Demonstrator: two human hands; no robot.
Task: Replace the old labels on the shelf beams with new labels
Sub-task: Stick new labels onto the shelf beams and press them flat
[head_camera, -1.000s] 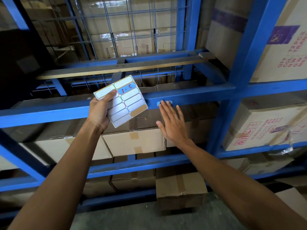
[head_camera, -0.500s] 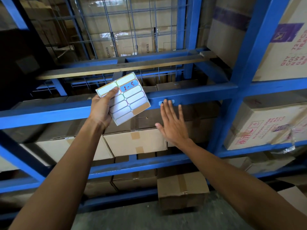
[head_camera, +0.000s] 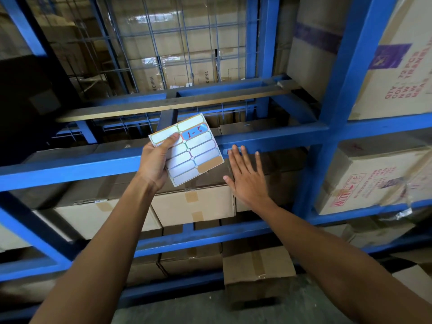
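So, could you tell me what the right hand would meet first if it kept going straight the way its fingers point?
The right hand points up, its straight fingers already at the blue shelf beam, their tips over a label there. It would likely meet that beam first, though contact is unclear.

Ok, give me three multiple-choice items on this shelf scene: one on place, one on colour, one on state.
1. Where do the right hand's fingertips rest?
A. on the shelf beam
B. on the floor
C. on the wire mesh

2. What colour is the written-on label on the label sheet?
A. green
B. blue
C. black

3. How is the left hand?
A. flat and empty
B. gripping the sheet
C. out of view

Key: A, the right hand reaches the shelf beam; B, "1-5" label on label sheet; B, left hand thumb over sheet.
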